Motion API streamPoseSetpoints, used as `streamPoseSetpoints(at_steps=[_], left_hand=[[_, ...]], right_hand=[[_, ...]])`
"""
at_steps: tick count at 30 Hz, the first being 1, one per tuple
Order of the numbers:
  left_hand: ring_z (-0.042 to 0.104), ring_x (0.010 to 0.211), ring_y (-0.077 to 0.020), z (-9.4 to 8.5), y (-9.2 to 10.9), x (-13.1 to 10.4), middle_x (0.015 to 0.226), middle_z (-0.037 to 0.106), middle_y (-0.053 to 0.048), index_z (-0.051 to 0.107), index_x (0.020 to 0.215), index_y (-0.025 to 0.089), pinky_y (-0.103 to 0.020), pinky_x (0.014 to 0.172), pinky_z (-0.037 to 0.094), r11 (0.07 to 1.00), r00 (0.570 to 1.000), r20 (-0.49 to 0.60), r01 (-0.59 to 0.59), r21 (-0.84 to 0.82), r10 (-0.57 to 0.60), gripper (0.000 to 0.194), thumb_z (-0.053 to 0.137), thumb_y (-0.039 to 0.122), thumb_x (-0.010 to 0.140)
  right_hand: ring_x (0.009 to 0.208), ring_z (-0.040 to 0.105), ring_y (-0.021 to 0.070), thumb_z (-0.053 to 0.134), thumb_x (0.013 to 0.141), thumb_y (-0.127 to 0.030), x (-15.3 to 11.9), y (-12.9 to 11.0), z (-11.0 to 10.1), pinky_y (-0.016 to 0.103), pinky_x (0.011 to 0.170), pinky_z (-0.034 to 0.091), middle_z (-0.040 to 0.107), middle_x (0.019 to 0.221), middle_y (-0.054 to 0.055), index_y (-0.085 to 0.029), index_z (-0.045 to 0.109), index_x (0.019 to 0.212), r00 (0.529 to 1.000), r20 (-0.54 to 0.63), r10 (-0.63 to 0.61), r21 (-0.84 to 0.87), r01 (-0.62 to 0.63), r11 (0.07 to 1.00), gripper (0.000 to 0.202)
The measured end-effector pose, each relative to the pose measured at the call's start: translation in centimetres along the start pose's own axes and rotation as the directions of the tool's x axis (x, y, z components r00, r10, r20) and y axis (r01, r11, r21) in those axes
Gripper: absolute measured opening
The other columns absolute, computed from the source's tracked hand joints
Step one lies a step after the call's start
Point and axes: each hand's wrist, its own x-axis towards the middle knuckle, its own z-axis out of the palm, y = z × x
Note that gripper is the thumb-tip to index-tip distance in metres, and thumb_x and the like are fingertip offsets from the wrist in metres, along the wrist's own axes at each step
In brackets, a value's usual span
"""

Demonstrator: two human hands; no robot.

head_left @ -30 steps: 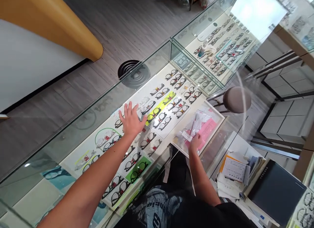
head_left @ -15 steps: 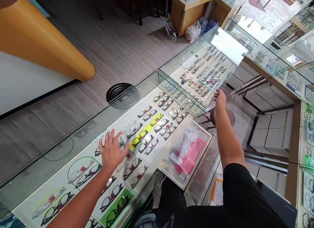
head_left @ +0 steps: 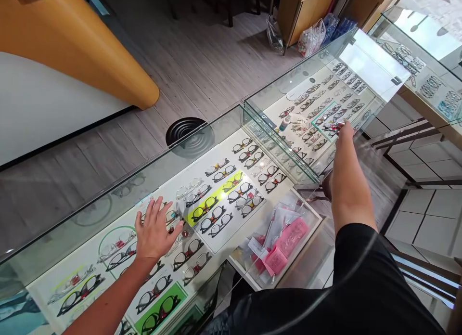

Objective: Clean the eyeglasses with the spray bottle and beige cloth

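My left hand [head_left: 154, 231] lies palm down with spread fingers on the glass top of the display counter [head_left: 231, 236], above rows of eyeglasses, and holds nothing. My right arm stretches to the farther counter section. There my right hand [head_left: 345, 129] has its fingers curled at the near end of a pair of eyeglasses [head_left: 331, 128] with reddish parts, which seems to lie on the glass top. The fingertips are small and partly hidden. A small bottle [head_left: 285, 122] stands to the left of these eyeglasses. Beneath the glass are several dark and clear frames on white, yellow and green backings.
An open drawer [head_left: 313, 227] with pink packets [head_left: 288, 236] and clear plastic bags juts out near my body. Beyond the counter are a round black base [head_left: 187, 133] and an orange-edged desk [head_left: 119, 51]. Plastic bags [head_left: 311, 39] sit on the floor by a wooden cabinet.
My right hand has moved forward onto the farther counter, reaching the eyeglasses there. My left hand stays spread on the glass, slightly farther left. The view has shifted and my body leans forward.
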Motion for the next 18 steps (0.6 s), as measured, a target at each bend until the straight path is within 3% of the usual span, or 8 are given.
streamPoseSetpoints(at_steps=[5, 10, 14, 18], left_hand=[[0.024, 0.173, -0.0374, 0.0, -0.2, -0.1, 0.185, 0.031, -0.007, 0.044, 0.167, 0.035, -0.058, 0.143, 0.005, 1.000, 1.000, -0.010, -0.006, 0.020, 0.006, 0.082, 0.052, 0.058, 0.090], [0.024, 0.172, -0.0385, 0.1, -0.5, -0.1, 0.181, 0.036, -0.019, 0.050, 0.162, 0.019, -0.060, 0.142, 0.006, 0.996, 0.999, 0.003, -0.052, 0.070, 0.052, 0.075, 0.049, 0.055, 0.096], [0.021, 0.173, -0.0382, 0.4, -0.7, 0.0, 0.183, 0.032, -0.018, 0.050, 0.162, 0.018, -0.060, 0.141, 0.002, 0.994, 0.996, -0.009, -0.083, 0.069, 0.083, 0.073, 0.046, 0.055, 0.099], [0.019, 0.173, -0.0377, 0.7, -0.6, 0.1, 0.183, 0.030, -0.017, 0.051, 0.162, 0.019, -0.060, 0.141, 0.000, 0.995, 0.996, -0.010, -0.092, 0.048, 0.092, 0.073, 0.045, 0.057, 0.100]], right_hand=[[0.125, 0.071, 0.0238, 0.036, 0.119, -0.042, 0.0, -0.8, 1.0, 0.048, 0.105, 0.061, 0.067, 0.140, 0.015, -0.013, 0.067, 0.141, 0.984, -0.041, 0.176, 0.072, -0.173, 0.982, 0.048], [0.121, 0.072, 0.0230, 0.043, 0.118, -0.041, -2.5, -1.7, 0.4, 0.047, 0.102, 0.062, 0.070, 0.136, 0.014, -0.013, 0.069, 0.137, 0.980, -0.043, 0.196, 0.177, -0.186, 0.966, 0.043], [0.097, 0.067, 0.0155, 0.032, 0.116, -0.043, -6.7, -1.4, -1.4, 0.040, 0.093, 0.052, 0.076, 0.132, 0.015, -0.009, 0.076, 0.120, 0.986, -0.009, 0.168, 0.220, -0.162, 0.962, 0.055], [0.095, 0.065, 0.0164, 0.038, 0.112, -0.051, -14.3, 0.2, -4.9, 0.036, 0.086, 0.044, 0.081, 0.128, 0.007, -0.020, 0.081, 0.113, 0.995, 0.018, 0.101, 0.256, -0.102, 0.961, 0.053]])
